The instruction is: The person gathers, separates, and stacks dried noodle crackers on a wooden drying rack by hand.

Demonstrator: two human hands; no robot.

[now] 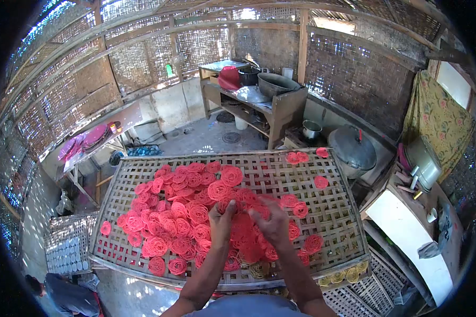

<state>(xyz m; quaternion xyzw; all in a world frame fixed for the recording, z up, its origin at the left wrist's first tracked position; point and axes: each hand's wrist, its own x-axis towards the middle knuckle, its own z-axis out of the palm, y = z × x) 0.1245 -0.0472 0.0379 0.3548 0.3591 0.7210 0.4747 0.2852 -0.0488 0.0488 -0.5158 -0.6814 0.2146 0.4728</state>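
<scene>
Round, lacy red crackers (180, 211) made of coiled strands lie heaped across the left and middle of a woven bamboo tray (333, 211). My left hand (222, 222) is closed, thumb and fingers pinching a red cracker near the heap's right side. Close beside it, my right hand (272, 224) curls its fingers around another red cracker, slightly blurred. Below and between both hands, more red crackers are bunched together. A few single ones, such as a cracker (321, 182), lie scattered on the tray's right part.
Yellowish crackers (351, 273) show beneath the tray's front right corner. A wooden workbench (280, 108) with basins stands behind, near a large lidded pot (353, 150). On the right is a white-sided table (407, 227). A person (71, 293) is low at the lower left.
</scene>
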